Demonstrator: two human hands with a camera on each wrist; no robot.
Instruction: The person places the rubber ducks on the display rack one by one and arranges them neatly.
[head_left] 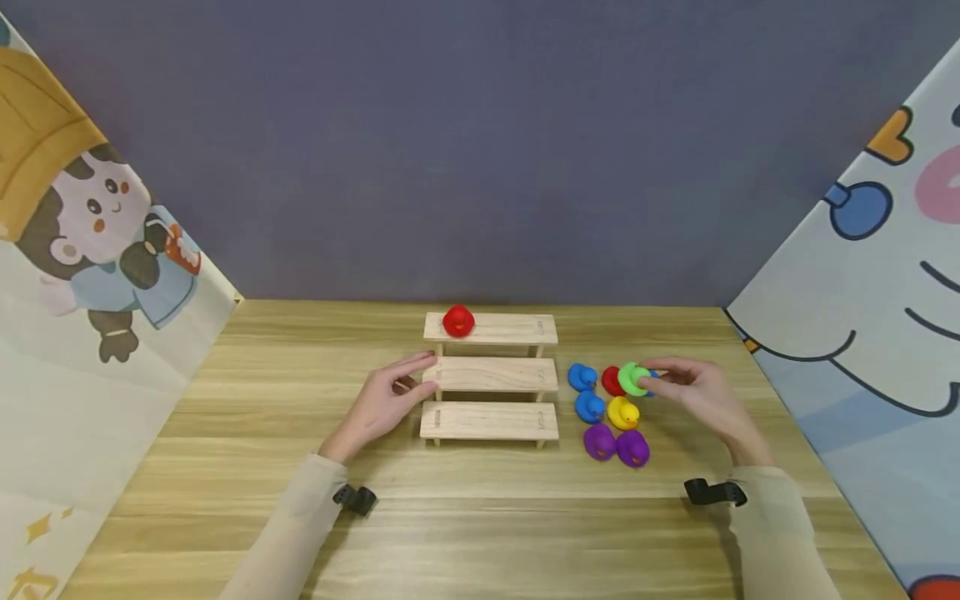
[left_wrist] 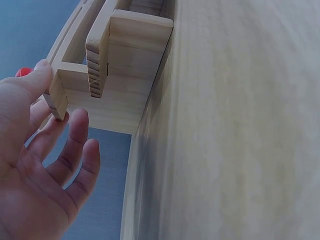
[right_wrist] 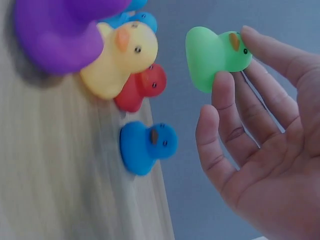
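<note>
My right hand (head_left: 693, 392) pinches a green rubber duck (right_wrist: 207, 57) by its head, between thumb and fingertips, raised off the table. Below it sit a red duck (head_left: 612, 381) and a blue duck (right_wrist: 142, 150), the latter mostly covered in the head view. My left hand (head_left: 386, 400) grips the left end of the middle step of a three-step wooden stand (head_left: 491, 375), thumb on one face and fingertips at the other. On the top step, toward the left, stands another red duck (head_left: 458, 322).
Two blue ducks (head_left: 589, 407), a yellow duck (head_left: 623, 413) and two purple ducks (head_left: 633, 449) cluster on the wood-grain table (head_left: 480, 533), right of the stand. A grey-blue wall (head_left: 480, 150) rises behind, with cartoon-printed panels (head_left: 855, 317) on both sides.
</note>
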